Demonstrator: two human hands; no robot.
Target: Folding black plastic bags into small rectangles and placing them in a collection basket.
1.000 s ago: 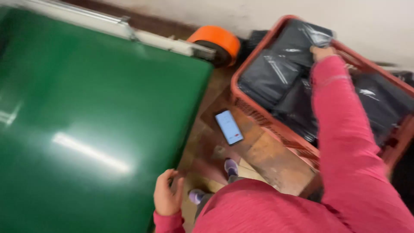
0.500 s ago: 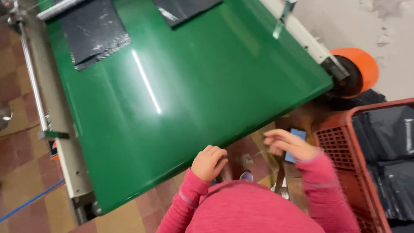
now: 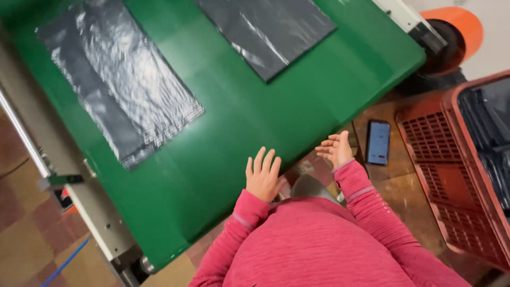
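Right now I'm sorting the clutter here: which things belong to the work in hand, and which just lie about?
In the work:
left hand
right hand
green conveyor belt
two black plastic bags

Lying about:
phone
red crate
orange roller

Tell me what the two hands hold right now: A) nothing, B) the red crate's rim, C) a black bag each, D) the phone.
A: the left hand and right hand are both open and empty at the green belt's near edge.
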